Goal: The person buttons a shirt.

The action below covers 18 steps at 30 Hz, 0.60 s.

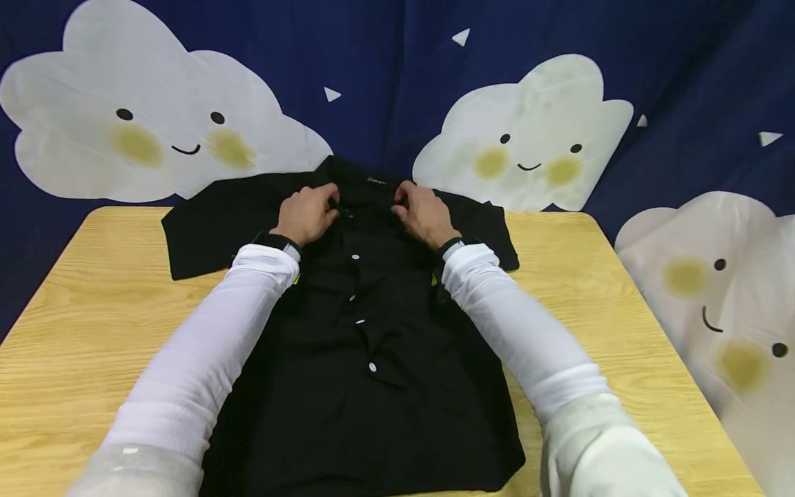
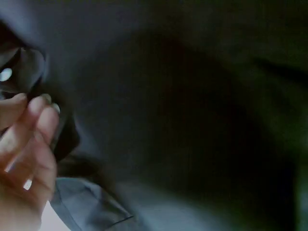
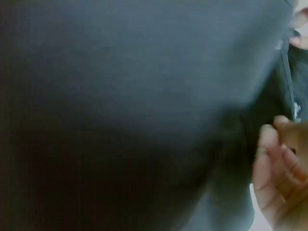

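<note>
A black short-sleeved button-up shirt (image 1: pixel 385 414) lies front up, its collar towards the far edge and its hem near me. My left hand (image 1: pixel 307 212) pinches the front edge of the shirt just below the collar, on the left. Opposite it, my right hand (image 1: pixel 424 212) pinches the other side of the neck opening between thumb and fingers. White buttons (image 1: pixel 373 367) run down the front, where the placket gapes in places. In the left wrist view, a button (image 2: pixel 6 74) shows just above the curled fingers. A pale label (image 1: pixel 376 181) sits inside the collar, between the hands.
The shirt is spread on a light wooden table (image 1: pixel 93 324). Behind it hangs a dark blue curtain (image 1: pixel 385 69) with smiling white clouds (image 1: pixel 528 138), close against the table's far edge. Both sleeves of the shirt stretch out sideways.
</note>
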{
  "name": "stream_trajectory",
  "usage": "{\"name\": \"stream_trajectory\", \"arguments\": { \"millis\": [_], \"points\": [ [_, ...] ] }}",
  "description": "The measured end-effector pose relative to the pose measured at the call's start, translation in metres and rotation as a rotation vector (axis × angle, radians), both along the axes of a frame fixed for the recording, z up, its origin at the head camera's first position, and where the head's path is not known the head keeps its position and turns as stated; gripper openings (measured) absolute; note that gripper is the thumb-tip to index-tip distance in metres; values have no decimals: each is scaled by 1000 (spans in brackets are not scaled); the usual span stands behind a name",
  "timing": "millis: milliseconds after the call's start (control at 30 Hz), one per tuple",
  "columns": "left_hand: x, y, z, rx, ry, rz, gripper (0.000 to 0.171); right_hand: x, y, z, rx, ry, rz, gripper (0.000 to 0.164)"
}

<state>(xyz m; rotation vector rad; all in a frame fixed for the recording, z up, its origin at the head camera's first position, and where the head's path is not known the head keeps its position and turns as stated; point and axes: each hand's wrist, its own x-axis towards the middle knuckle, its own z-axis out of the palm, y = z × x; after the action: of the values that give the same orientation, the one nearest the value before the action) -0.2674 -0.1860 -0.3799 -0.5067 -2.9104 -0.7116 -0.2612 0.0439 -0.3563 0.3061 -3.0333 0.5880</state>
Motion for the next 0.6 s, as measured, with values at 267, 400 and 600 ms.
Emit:
{"name": "stream_trajectory", "arguments": {
  "millis": [267,400,600],
  "points": [
    [6,20,6,366,-151,-33,69,-11,-3,25,-172,92,-170,23],
    [12,21,-11,190,-316,-151,105,-9,-1,2,-206,27,-152,48],
    [13,14,-18,-51,-248,-207,114,-4,7,-10,-206,-113,5,88]
  ]
}}
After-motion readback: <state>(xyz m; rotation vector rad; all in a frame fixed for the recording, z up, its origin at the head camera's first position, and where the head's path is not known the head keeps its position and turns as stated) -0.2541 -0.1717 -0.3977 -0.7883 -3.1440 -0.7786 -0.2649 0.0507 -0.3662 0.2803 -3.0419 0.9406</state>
